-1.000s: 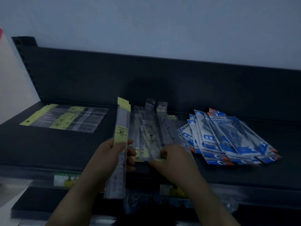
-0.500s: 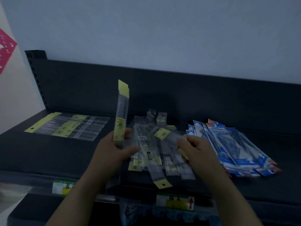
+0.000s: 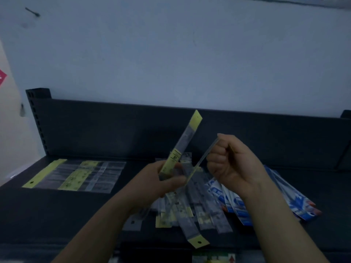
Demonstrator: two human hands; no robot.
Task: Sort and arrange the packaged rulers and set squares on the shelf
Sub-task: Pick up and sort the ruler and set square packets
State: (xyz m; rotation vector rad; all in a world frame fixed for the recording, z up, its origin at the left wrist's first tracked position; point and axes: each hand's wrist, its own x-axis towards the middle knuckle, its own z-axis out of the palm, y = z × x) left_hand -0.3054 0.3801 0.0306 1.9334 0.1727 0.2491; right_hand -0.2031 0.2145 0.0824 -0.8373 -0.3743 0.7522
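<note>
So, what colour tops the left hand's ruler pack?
Yellow header card, clearest in the head view.

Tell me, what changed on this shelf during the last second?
The right hand took a ruler pack from the loose pile and lifted it; the left hand kept its yellow-topped pack, now tilted rightwards. The sorted row and blue set squares stayed.

Ruler pack (image 3: 185, 141) you hold: glossy clear plastic, yellow paper header. Shelf (image 3: 57, 215): matt dark metal. Set-square packs (image 3: 299, 205): shiny printed plastic.
</note>
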